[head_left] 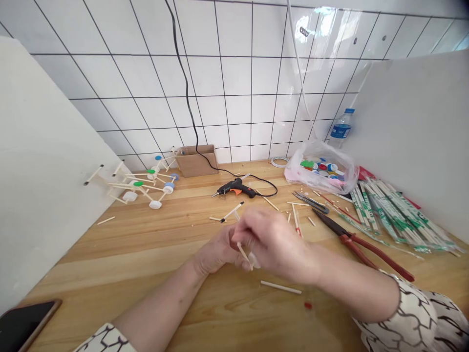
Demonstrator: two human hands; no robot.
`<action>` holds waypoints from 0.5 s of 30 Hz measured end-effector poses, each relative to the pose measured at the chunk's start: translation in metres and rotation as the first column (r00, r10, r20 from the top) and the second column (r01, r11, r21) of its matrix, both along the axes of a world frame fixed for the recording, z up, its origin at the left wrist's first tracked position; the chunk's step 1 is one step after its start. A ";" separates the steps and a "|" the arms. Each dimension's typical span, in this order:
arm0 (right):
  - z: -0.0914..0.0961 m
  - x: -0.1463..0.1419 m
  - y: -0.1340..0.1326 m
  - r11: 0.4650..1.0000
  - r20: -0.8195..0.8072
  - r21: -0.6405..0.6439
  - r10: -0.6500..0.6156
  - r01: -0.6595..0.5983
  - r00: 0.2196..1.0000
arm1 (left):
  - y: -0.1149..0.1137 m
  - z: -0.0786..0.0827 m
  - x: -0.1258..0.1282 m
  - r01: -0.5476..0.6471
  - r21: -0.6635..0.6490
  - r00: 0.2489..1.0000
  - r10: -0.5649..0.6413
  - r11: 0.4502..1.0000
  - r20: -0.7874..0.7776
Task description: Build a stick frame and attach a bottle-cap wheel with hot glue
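Both hands meet above the middle of the wooden table. My left hand point(222, 249) is closed around a short pale wooden stick point(245, 255) that has a whitish piece at its lower end. Over it, my right hand point(273, 242) is closed in a pinch at the same piece, its fingertips partly hidden and slightly blurred. Just behind the hands lies a thin stick with black ends point(232, 211). A loose cut stick point(281, 287) and a small red bit point(308, 305) rest on the near side. Farther back is a black glue gun point(236, 187) with an orange trigger.
Stick-and-bottle-cap models point(146, 186) stand at left by a cardboard box point(198, 161). To the right are red-handled pliers point(361, 242), snips point(311, 201), a plastic bag of caps point(322, 168), wrapped chopsticks point(403, 215) and a water bottle point(341, 128). A phone point(27, 325) lies near left.
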State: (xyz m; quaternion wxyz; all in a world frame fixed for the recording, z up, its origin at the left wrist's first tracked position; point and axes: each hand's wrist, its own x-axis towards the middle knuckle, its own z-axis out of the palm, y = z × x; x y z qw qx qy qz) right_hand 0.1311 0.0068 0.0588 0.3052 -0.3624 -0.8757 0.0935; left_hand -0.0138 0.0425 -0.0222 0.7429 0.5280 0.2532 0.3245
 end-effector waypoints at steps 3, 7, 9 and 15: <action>0.014 0.014 0.011 0.991 -0.316 -0.100 -0.118 0.091 0.941 | 0.002 0.000 0.001 0.081 -0.030 0.994 -0.079 0.996 0.070; 0.021 0.036 0.032 0.954 -0.468 -0.220 -0.285 0.202 0.836 | 0.005 -0.001 0.000 0.129 -0.062 0.984 -0.120 0.990 0.132; 0.020 0.046 0.043 0.935 -0.477 -0.256 -0.344 0.246 0.809 | 0.006 -0.003 -0.001 0.122 -0.076 0.984 -0.111 0.990 0.141; 0.009 0.063 0.062 0.910 -0.352 -0.308 -0.381 0.279 0.855 | 0.007 -0.007 -0.003 0.116 -0.115 0.974 -0.090 0.987 0.206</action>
